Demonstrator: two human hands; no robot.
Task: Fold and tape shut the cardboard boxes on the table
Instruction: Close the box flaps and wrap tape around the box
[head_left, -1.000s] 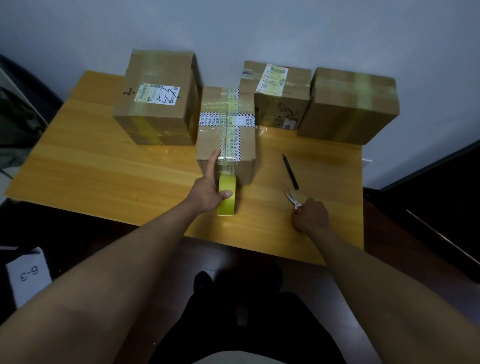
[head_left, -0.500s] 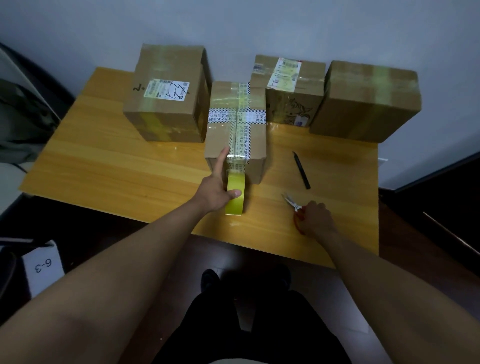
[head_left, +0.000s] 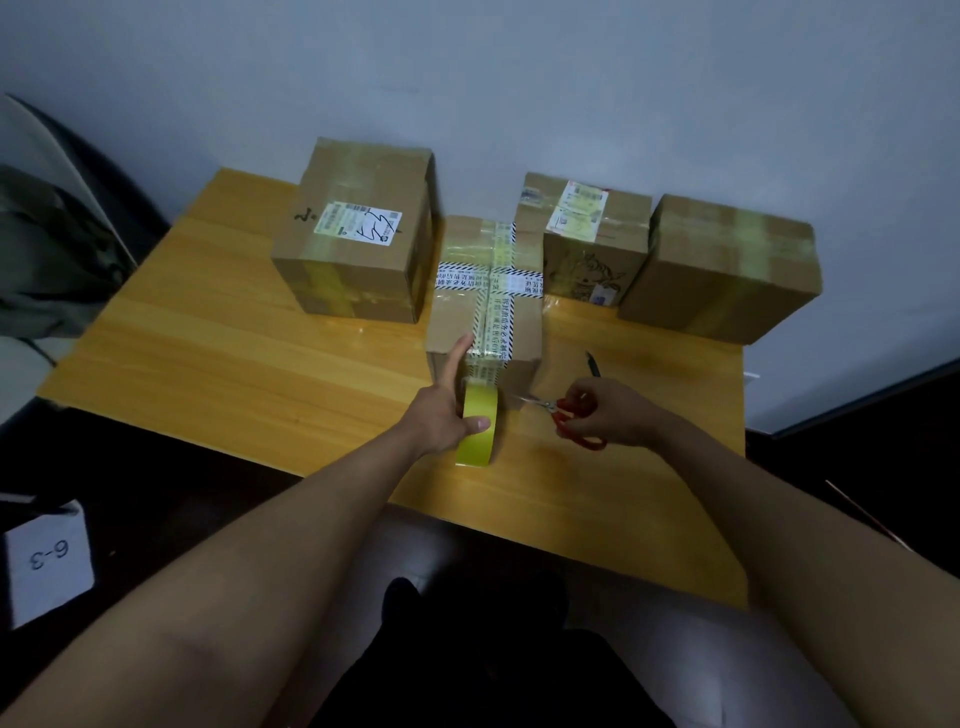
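The middle box (head_left: 485, 306) is sitting near the front of the bench (head_left: 208, 353), closed, with striped tape crossing on its top. It is looking light and stiff, so pressing on it should be enough to stop it sliding. The left hand (head_left: 441, 415) is holding the yellow tape roll (head_left: 478, 423) just in front of the box, thumb curling over the roll, while one straight finger is pressing the tape onto the box's front edge. The tape is thin and sticky and may twist. The right hand (head_left: 613, 413) is gripping the red scissors (head_left: 563, 415), fingers curled in the handles, blades pointing at the tape. Three other boxes are standing behind, close together. A black pen (head_left: 593, 362) is lying beside the box. The front and left of the bench are giving room to move.
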